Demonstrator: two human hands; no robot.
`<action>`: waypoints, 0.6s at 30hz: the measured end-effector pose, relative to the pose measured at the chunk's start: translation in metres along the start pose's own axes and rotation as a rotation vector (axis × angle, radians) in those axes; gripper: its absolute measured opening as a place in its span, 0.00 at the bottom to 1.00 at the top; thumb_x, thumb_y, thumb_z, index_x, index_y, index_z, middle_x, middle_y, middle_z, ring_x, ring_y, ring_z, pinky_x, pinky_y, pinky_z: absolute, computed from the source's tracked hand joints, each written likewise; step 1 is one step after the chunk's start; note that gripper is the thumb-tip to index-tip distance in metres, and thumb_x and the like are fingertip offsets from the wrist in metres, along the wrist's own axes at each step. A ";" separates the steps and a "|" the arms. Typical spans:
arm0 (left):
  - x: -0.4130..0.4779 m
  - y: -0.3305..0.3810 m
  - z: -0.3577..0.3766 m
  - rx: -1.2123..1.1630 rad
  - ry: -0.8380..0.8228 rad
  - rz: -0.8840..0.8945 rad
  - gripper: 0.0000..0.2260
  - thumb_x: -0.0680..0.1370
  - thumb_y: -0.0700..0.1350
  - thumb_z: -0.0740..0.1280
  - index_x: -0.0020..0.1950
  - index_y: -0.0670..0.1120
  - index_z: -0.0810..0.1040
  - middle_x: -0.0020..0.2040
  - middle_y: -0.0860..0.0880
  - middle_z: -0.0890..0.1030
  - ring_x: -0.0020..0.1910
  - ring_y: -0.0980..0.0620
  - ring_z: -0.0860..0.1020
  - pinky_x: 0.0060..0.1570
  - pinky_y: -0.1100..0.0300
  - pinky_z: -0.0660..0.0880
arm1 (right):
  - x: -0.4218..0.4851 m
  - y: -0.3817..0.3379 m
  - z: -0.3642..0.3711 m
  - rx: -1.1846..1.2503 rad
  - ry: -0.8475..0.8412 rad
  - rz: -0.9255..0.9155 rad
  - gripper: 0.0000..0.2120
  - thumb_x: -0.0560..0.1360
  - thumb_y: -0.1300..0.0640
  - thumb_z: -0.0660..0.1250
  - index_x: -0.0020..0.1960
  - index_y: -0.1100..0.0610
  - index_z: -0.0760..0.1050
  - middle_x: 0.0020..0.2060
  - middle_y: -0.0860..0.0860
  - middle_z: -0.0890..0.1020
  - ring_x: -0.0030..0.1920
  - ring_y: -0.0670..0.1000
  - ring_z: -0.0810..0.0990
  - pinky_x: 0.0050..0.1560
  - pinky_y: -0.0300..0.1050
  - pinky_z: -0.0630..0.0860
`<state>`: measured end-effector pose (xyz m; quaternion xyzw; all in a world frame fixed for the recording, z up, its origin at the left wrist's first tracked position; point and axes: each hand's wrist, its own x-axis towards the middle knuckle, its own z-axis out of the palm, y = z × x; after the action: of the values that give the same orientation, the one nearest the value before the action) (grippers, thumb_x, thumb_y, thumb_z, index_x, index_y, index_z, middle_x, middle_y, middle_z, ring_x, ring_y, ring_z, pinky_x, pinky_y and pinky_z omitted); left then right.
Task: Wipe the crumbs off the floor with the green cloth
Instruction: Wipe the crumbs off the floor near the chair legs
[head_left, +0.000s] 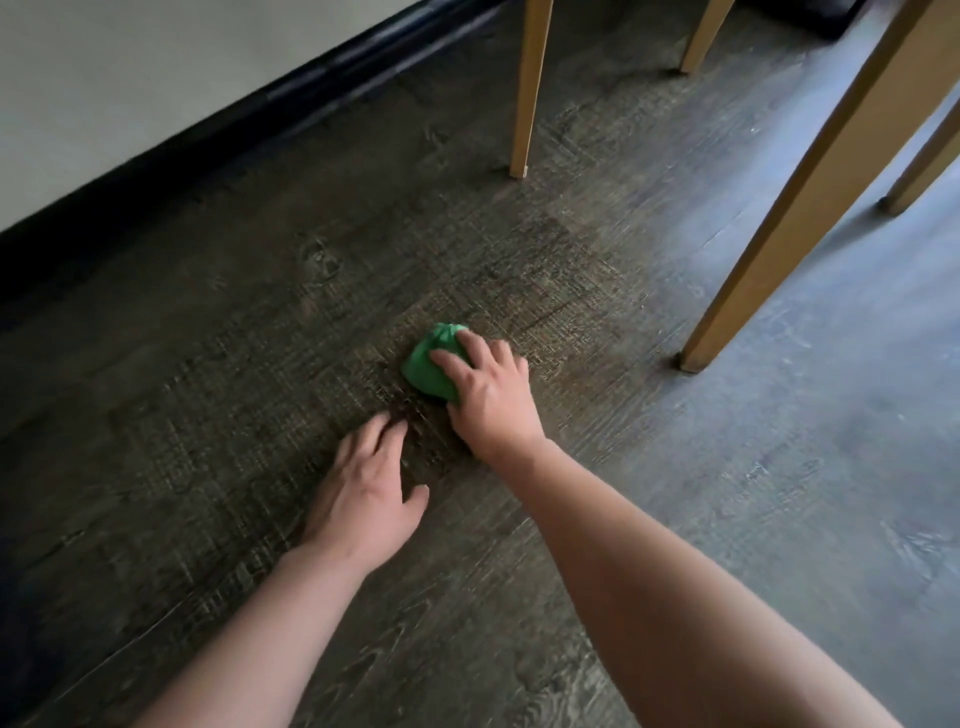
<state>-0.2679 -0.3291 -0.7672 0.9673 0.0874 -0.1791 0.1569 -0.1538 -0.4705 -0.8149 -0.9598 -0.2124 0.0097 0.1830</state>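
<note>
The cloth (428, 366) lies on the floor (208, 415) under the right hand (491, 397), the left hand (363, 493) nearer-left.

The right hand (488, 395) hides part of the green cloth (428, 364); crumbs are indiscernible.

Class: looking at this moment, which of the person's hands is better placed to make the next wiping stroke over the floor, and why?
Right. The right hand already presses on the bunched green cloth, while the left hand lies flat and empty on the floor beside it.
</note>
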 end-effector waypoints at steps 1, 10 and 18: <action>-0.001 0.005 0.005 0.046 -0.052 -0.003 0.39 0.75 0.58 0.71 0.82 0.48 0.59 0.84 0.47 0.55 0.81 0.42 0.57 0.79 0.47 0.58 | -0.011 0.000 -0.001 0.009 -0.026 -0.068 0.25 0.73 0.53 0.68 0.70 0.48 0.75 0.70 0.57 0.75 0.61 0.64 0.75 0.56 0.62 0.75; -0.006 0.049 0.034 0.139 -0.260 0.017 0.52 0.72 0.65 0.71 0.82 0.60 0.36 0.81 0.51 0.27 0.80 0.30 0.32 0.76 0.26 0.45 | -0.058 0.119 -0.048 -0.078 -0.006 0.043 0.28 0.70 0.53 0.70 0.70 0.49 0.75 0.69 0.59 0.76 0.60 0.66 0.76 0.56 0.62 0.75; -0.005 0.050 0.031 0.171 -0.289 -0.004 0.54 0.70 0.67 0.72 0.82 0.60 0.37 0.81 0.51 0.26 0.80 0.30 0.32 0.76 0.26 0.47 | -0.108 0.047 -0.025 -0.056 0.004 0.070 0.25 0.73 0.54 0.71 0.70 0.49 0.76 0.69 0.59 0.77 0.59 0.64 0.77 0.53 0.59 0.76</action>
<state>-0.2707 -0.3870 -0.7789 0.9411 0.0501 -0.3236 0.0848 -0.2301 -0.5631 -0.8146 -0.9714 -0.1787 0.0081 0.1560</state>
